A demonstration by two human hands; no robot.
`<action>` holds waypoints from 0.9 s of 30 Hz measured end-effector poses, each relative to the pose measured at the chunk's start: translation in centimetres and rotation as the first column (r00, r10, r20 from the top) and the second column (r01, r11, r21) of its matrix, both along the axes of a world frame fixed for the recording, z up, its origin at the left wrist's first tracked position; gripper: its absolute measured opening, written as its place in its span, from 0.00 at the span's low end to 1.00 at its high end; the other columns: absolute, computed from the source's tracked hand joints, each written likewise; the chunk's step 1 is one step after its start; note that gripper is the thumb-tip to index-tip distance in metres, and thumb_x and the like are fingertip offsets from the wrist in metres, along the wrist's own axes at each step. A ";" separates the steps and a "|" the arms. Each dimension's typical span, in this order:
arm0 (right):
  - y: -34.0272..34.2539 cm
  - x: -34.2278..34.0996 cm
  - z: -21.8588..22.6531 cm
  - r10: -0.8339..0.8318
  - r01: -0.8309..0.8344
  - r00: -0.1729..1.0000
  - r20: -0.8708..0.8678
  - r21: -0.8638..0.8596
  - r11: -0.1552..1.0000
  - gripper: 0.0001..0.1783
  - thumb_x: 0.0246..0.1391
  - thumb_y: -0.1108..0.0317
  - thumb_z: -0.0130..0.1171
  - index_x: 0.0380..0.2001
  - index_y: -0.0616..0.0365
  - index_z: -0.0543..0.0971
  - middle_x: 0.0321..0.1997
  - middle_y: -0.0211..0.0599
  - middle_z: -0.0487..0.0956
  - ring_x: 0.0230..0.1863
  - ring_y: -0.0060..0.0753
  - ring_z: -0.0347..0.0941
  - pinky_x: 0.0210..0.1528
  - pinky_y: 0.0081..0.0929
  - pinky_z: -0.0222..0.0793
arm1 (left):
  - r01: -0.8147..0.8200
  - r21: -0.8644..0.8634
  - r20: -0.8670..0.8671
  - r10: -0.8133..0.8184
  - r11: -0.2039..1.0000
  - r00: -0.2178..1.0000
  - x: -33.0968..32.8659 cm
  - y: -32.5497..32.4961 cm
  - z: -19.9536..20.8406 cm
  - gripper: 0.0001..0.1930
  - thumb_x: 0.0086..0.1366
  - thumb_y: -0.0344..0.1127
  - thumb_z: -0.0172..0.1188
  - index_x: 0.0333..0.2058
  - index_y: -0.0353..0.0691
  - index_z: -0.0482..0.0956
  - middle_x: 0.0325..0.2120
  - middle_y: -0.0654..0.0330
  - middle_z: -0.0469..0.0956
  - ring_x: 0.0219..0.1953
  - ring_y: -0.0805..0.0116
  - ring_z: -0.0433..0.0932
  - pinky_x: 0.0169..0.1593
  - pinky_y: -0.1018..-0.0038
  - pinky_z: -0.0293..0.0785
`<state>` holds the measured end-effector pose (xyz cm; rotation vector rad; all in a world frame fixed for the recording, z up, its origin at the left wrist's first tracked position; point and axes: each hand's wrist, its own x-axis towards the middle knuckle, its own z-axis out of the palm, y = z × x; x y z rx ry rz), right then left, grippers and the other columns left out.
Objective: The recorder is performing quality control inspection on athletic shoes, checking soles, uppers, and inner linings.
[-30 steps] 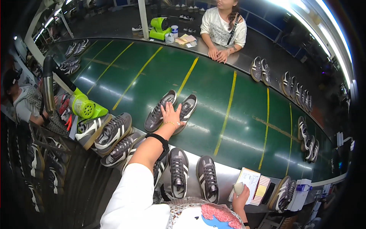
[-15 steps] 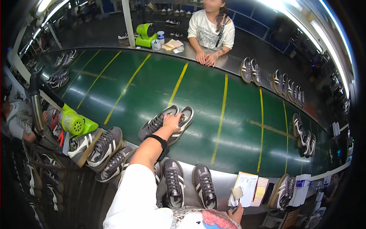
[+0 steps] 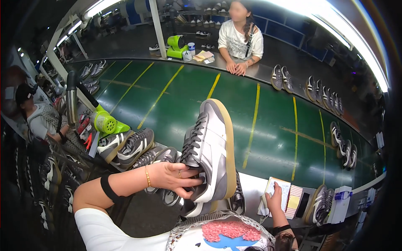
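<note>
My left hand (image 3: 173, 175) grips a pair of grey-and-white lace-up sneakers by their heel openings, raised in front of me. The nearer sneaker (image 3: 215, 154) is tilted, toe up, its tan gum sole facing right. Behind it the second sneaker (image 3: 187, 138) is mostly hidden. Over the open notebook (image 3: 288, 196) on the metal ledge is my right hand (image 3: 274, 198), fingers stretched and apart, with no object visible in it. Another dark sneaker (image 3: 238, 196) shows partly behind the raised pair.
A green conveyor belt (image 3: 167, 106) with yellow lines runs across. Several sneakers (image 3: 136, 146) line its near left edge beside a lime-green blower (image 3: 106, 121). A phone (image 3: 302, 205) and a shoe pair (image 3: 320, 205) sit at right. A co-worker (image 3: 240, 42) leans opposite.
My left hand has lifted the sneaker pair off the belt toward me and tipped it up. My right hand has risen over the notebook; the small beige square there no longer shows.
</note>
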<state>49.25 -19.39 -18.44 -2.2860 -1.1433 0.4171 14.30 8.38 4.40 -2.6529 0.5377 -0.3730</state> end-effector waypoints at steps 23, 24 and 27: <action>3.7 -1.2 1.5 0.217 -0.217 0.976 0.020 0.022 0.976 0.36 0.39 0.72 0.60 0.54 0.61 0.58 0.51 0.55 0.62 0.54 0.55 0.58 0.56 0.39 0.55 | -0.136 0.046 0.036 0.134 0.990 0.990 -4.8 -8.3 2.8 0.06 0.50 0.54 0.45 0.25 0.70 0.57 0.38 0.86 0.69 0.42 0.86 0.66 0.46 0.69 0.47; 3.4 -0.9 1.6 0.210 -0.210 0.977 0.026 0.018 0.977 0.36 0.39 0.72 0.60 0.54 0.61 0.58 0.51 0.55 0.62 0.53 0.55 0.58 0.56 0.39 0.55 | -0.125 0.044 0.038 0.124 0.991 0.992 -4.7 -8.3 2.8 0.06 0.50 0.54 0.45 0.25 0.70 0.57 0.38 0.86 0.69 0.42 0.86 0.66 0.46 0.69 0.47; 3.3 -0.8 1.0 0.214 -0.217 0.975 0.057 0.055 0.975 0.36 0.39 0.73 0.60 0.54 0.61 0.58 0.50 0.54 0.63 0.53 0.55 0.59 0.56 0.39 0.56 | -0.120 0.044 0.031 0.119 0.992 0.992 -4.4 -8.1 2.6 0.06 0.51 0.54 0.44 0.25 0.70 0.58 0.38 0.86 0.69 0.42 0.85 0.66 0.47 0.68 0.46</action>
